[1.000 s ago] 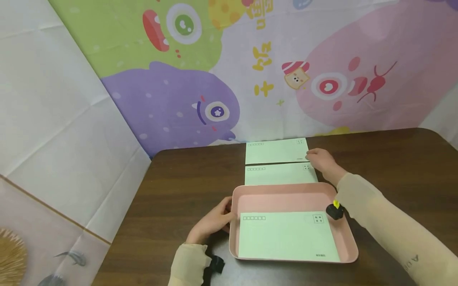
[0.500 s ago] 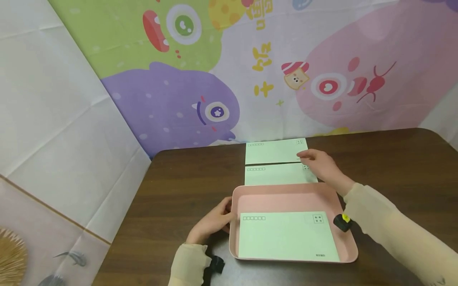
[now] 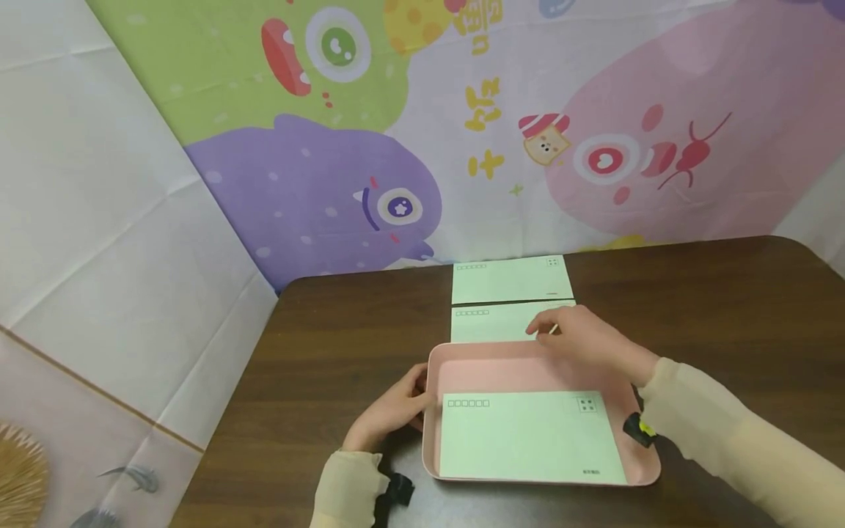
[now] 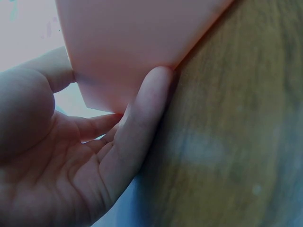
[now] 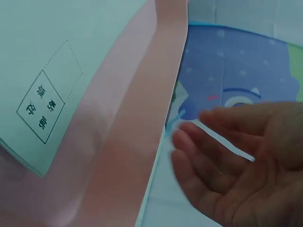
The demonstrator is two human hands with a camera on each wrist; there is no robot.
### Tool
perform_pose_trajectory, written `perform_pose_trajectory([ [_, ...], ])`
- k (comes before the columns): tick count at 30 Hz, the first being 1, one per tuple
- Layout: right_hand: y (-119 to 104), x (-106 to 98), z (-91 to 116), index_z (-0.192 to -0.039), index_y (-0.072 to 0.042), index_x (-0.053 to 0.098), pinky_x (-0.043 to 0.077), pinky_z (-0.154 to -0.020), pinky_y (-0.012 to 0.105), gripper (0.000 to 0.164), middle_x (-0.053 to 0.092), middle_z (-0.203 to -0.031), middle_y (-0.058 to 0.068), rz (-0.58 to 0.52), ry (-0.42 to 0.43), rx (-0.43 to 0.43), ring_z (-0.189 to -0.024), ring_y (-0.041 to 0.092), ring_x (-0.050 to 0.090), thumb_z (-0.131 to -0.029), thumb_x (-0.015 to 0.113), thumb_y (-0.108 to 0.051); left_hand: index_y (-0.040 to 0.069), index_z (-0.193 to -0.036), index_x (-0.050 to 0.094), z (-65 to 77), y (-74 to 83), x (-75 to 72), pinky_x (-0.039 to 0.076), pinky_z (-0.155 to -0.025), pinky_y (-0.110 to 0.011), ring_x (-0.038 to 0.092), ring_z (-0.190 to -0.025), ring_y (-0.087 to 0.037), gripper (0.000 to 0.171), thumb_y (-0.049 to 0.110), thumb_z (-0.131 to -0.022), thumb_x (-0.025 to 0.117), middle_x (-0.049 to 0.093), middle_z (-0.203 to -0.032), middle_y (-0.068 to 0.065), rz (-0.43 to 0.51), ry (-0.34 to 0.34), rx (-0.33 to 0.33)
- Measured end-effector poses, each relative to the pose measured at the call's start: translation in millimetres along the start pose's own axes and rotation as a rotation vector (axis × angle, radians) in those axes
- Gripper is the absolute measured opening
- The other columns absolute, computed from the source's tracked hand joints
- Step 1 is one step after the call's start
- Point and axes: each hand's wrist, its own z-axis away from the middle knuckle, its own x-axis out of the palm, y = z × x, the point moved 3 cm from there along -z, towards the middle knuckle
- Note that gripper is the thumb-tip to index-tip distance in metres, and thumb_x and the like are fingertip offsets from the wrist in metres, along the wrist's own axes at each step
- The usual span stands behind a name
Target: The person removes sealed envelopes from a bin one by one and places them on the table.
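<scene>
A pink tray (image 3: pixel 488 367) sits near the front of the table. In it lies a pale green envelope (image 3: pixel 528 440) with printed postcode boxes and a stamp square. My left hand (image 3: pixel 389 403) grips the tray's left side; the left wrist view shows the thumb and fingers (image 4: pixel 151 90) against the tray wall (image 4: pixel 123 42). Over the tray's far right rim hovers my right hand (image 3: pixel 587 337), fingers loosely bent and nothing in them. Behind the tray lie two more envelopes, a far one (image 3: pixel 508 282) and a nearer one (image 3: pixel 491 323), partly covered by the right hand.
The dark brown wooden table (image 3: pixel 330 352) ends at the back against a hanging cloth (image 3: pixel 502 213) printed with cartoon monsters. Each wrist wears a black strap (image 3: pixel 639 430). At the left hangs a pale curtain (image 3: pixel 132 183).
My right hand has let go of the far envelope's right edge and come back toward the tray, over the nearer envelope. The left hand and tray have stayed put.
</scene>
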Motion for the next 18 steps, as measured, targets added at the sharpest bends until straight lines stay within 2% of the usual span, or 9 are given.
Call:
perform_pose_trajectory([
  [3,-6,6,5,-0.107,-0.012,0.066,0.046,-0.083,0.039,0.022,0.064,-0.104,0.001,0.065,-0.075,-0.022,-0.097,0.019,0.057,-0.088,0.055,-0.012,0.007,-0.136,0.032,0.6,0.2,0.1,0.054,-0.057,-0.035,0.055,-0.075,-0.018,0.054,0.019,-0.088,0.054,0.048,-0.097,-0.012,-0.003,0.002,-0.004],
  [6,-10,10,8,-0.106,-0.011,0.066,0.047,-0.083,0.041,0.022,0.064,-0.103,0.002,0.127,-0.145,0.001,-0.096,0.02,0.057,-0.088,0.055,-0.013,0.006,-0.136,0.032,2.6,3.0,0.8,0.053,-0.057,-0.035,0.055,-0.075,-0.017,0.053,0.016,-0.088,0.053,0.048,-0.096,-0.012,-0.001,0.003,-0.004],
  [11,-12,14,14,-0.105,-0.011,0.065,0.047,-0.075,0.038,0.021,0.063,-0.094,0.003,0.243,-0.266,0.02,-0.084,0.018,0.055,-0.086,0.058,-0.014,0.0,-0.134,0.031,12.5,20.3,1.9,0.053,-0.058,-0.035,0.055,-0.075,-0.018,0.053,0.009,-0.087,0.051,0.048,-0.096,-0.013,0.022,-0.005,0.0],
  [14,-11,15,17,-0.104,-0.01,0.065,0.046,-0.07,0.036,0.023,0.062,-0.089,0.001,0.292,-0.295,0.002,-0.077,0.014,0.053,-0.082,0.064,-0.016,-0.002,-0.134,0.031,17.0,28.1,2.1,0.053,-0.057,-0.034,0.055,-0.075,-0.017,0.053,0.01,-0.086,0.051,0.048,-0.095,-0.014,0.018,-0.006,0.007],
  [18,-9,17,21,-0.101,-0.008,0.065,0.042,-0.065,0.032,0.032,0.059,-0.079,-0.003,0.363,-0.303,-0.026,-0.068,0.011,0.049,-0.073,0.074,-0.022,-0.001,-0.134,0.031,18.1,30.3,2.0,0.053,-0.058,-0.034,0.054,-0.075,-0.017,0.054,0.01,-0.086,0.052,0.048,-0.095,-0.013,0.008,-0.003,0.001],
])
